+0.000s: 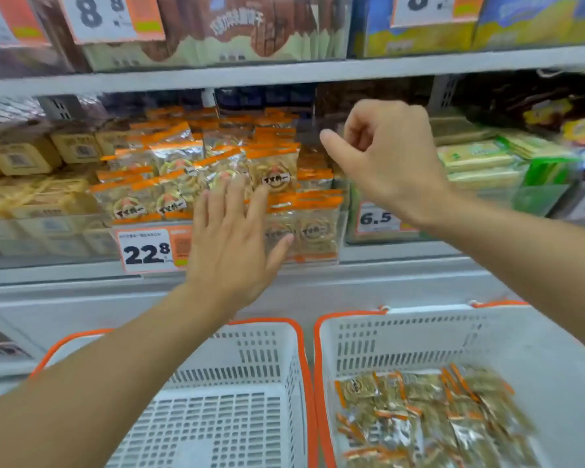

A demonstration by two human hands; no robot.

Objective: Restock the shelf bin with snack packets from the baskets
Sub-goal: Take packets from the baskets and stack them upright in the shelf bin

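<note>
A clear shelf bin (342,228) on the middle shelf is heaped with orange-topped snack packets (179,173). My left hand (232,241) is spread flat with its fingers apart in front of the bin, over the packets at its front. My right hand (385,157) hovers at the bin's right edge, fingers loosely curled and thumb pointing left, holding nothing. Below stand two white baskets with orange rims. The left basket (237,352) shows only bare mesh floor. The right basket (419,336) holds several more packets (426,417).
A price tag reading 22.8 (146,251) hangs on the bin's front. Neighbouring bins hold beige packs (24,157) to the left and green packs (480,160) to the right. An upper shelf (284,72) with boxed goods runs just above the bin.
</note>
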